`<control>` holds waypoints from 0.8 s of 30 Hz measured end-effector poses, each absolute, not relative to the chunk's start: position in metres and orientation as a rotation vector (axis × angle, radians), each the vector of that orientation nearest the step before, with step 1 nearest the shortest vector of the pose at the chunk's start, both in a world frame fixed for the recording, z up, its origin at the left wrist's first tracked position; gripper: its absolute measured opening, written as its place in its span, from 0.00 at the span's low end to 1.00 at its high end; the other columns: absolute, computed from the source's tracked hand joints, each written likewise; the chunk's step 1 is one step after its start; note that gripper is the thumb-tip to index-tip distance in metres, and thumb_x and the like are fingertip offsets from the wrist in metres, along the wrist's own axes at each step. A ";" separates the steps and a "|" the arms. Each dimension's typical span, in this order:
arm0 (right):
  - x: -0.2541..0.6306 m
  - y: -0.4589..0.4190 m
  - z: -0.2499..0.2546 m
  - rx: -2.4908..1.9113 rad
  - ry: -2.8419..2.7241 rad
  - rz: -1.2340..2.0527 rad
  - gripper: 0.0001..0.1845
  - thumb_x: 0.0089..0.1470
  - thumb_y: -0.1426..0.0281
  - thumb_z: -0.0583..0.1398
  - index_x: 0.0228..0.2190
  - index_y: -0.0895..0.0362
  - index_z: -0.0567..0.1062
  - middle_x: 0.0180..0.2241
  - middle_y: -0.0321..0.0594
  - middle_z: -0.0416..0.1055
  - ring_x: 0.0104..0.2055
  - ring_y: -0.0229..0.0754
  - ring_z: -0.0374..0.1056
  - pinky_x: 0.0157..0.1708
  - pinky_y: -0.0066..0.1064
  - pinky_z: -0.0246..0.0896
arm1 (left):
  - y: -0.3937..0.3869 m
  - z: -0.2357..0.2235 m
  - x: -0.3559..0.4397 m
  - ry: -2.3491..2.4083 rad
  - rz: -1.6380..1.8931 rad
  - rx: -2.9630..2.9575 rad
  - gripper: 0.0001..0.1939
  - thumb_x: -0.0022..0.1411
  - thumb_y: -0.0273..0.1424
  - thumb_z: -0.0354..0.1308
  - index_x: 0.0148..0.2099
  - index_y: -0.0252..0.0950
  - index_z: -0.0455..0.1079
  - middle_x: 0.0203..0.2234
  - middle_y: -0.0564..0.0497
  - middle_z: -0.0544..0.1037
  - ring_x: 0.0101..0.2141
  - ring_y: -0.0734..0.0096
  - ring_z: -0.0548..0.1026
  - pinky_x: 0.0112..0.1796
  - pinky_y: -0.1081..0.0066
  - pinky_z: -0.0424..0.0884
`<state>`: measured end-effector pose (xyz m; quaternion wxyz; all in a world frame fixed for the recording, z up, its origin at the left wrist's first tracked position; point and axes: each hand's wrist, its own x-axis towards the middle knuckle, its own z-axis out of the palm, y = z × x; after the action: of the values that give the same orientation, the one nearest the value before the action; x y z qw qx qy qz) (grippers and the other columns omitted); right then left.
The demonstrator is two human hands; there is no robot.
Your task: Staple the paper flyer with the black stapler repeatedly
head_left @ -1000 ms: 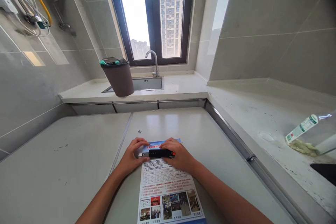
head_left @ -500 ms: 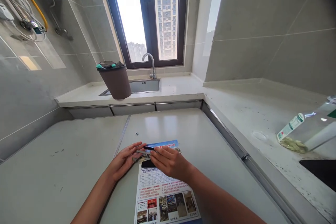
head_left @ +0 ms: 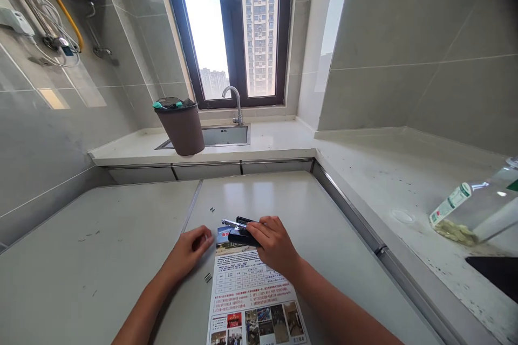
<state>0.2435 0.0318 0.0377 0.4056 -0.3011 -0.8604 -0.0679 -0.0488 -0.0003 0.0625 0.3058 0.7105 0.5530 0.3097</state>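
Note:
A black stapler (head_left: pixel 242 238) is in my right hand (head_left: pixel 273 240), which grips its rear end. Its jaws are spread, and a silver metal rail angles out to the left between the black halves. Just left of the stapler is my left hand (head_left: pixel 192 250), fingers curled and thumb tip close to the index finger. Whatever is between those fingertips, if anything, cannot be made out. Under the stapler lies a printed flyer (head_left: pixel 251 287) with text, a table and photos. Small metal staple strips (head_left: pixel 208 278) rest left of the flyer, and more staple pieces (head_left: pixel 212 209) lie farther back.
Both hands work over a pale tabletop (head_left: pixel 133 242) with a seam. Behind it, a brown bin (head_left: pixel 182 129) stands on the counter by a sink (head_left: pixel 226 136) and faucet (head_left: pixel 238 105). On the right counter are a clear plastic bottle (head_left: pixel 497 199) and a black object (head_left: pixel 491 275).
The closed stapler has been opened, and my right hand has shifted slightly right with it. My left hand has drawn away and curled its fingers. Staple strips now lie left of the flyer.

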 end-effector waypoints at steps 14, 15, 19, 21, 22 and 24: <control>0.245 0.034 0.033 -0.826 -2.146 0.039 0.28 0.45 0.85 0.60 0.48 0.55 0.75 0.44 0.43 0.79 0.44 0.51 0.65 0.44 0.44 0.58 | -0.018 0.074 -0.059 1.198 0.285 2.051 0.06 0.58 0.32 0.65 0.39 0.40 0.79 0.37 0.50 0.78 0.32 0.67 0.73 0.32 0.71 0.65; 0.245 0.034 0.033 -0.844 -2.109 0.106 0.27 0.45 0.85 0.60 0.47 0.54 0.76 0.43 0.43 0.79 0.44 0.51 0.65 0.44 0.43 0.58 | -0.018 0.075 -0.059 1.189 0.301 2.057 0.05 0.59 0.33 0.65 0.39 0.40 0.78 0.38 0.50 0.78 0.32 0.68 0.72 0.32 0.71 0.64; 0.243 0.035 0.030 -0.929 -1.961 0.485 0.20 0.47 0.80 0.66 0.43 0.52 0.80 0.36 0.39 0.78 0.41 0.48 0.68 0.43 0.39 0.61 | -0.017 0.078 -0.056 1.166 0.437 2.065 0.08 0.62 0.38 0.65 0.38 0.38 0.75 0.37 0.51 0.75 0.30 0.71 0.68 0.31 0.72 0.62; 0.243 0.036 0.028 -0.987 -1.940 0.629 0.17 0.46 0.76 0.70 0.41 0.51 0.81 0.34 0.38 0.77 0.39 0.47 0.69 0.42 0.38 0.62 | -0.016 0.078 -0.052 1.165 0.579 2.045 0.09 0.63 0.39 0.64 0.39 0.38 0.75 0.36 0.51 0.74 0.29 0.72 0.67 0.30 0.73 0.61; 0.242 0.036 0.027 -1.018 -1.943 0.672 0.17 0.46 0.74 0.71 0.40 0.51 0.82 0.34 0.38 0.77 0.38 0.46 0.70 0.41 0.37 0.62 | -0.015 0.077 -0.049 1.166 0.669 2.028 0.10 0.64 0.39 0.63 0.40 0.38 0.75 0.36 0.50 0.74 0.29 0.73 0.66 0.30 0.73 0.61; 0.242 0.037 0.025 -1.067 -1.963 0.719 0.17 0.44 0.72 0.73 0.39 0.50 0.83 0.34 0.37 0.77 0.37 0.46 0.70 0.42 0.37 0.61 | -0.014 0.072 -0.040 1.180 0.861 1.977 0.10 0.64 0.39 0.63 0.41 0.38 0.75 0.37 0.50 0.73 0.29 0.72 0.66 0.31 0.72 0.62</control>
<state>0.2421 0.0372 0.0250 0.3868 -0.4192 -0.7712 0.2826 -0.0403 -0.0140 0.0724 0.3353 0.7576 0.4524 0.3300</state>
